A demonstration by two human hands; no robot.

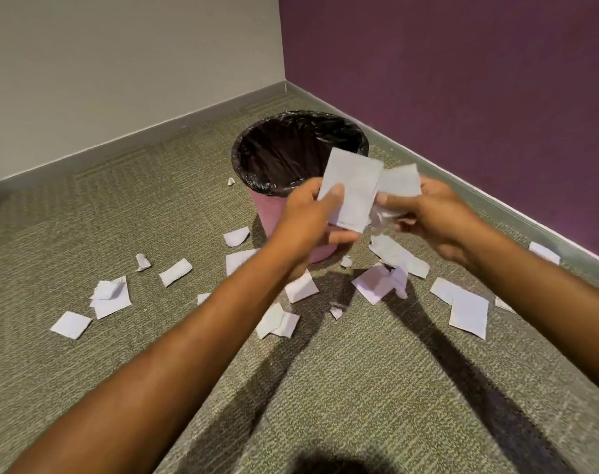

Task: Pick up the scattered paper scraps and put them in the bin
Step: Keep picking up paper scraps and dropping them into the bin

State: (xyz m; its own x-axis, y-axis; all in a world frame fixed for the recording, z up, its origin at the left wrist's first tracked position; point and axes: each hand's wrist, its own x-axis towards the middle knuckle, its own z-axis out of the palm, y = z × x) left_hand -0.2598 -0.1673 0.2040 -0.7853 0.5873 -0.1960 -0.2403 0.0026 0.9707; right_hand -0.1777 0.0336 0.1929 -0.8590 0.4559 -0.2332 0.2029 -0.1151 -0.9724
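green-grey patterned carpet [86, 213], pale grey wall [120, 63] on the left, purple wall [462, 80] on the right, grey baseboard [175, 126] along both, meeting in a corner

Even bright light; dark arm shadows on carpet [359, 388]; wide-angle bending at edges; slight blur

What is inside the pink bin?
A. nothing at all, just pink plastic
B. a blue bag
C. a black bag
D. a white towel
C: the pink bin has a shiny black bag lining it, folded over the rim, while the left hand and right hand hold white paper scraps in front of it.
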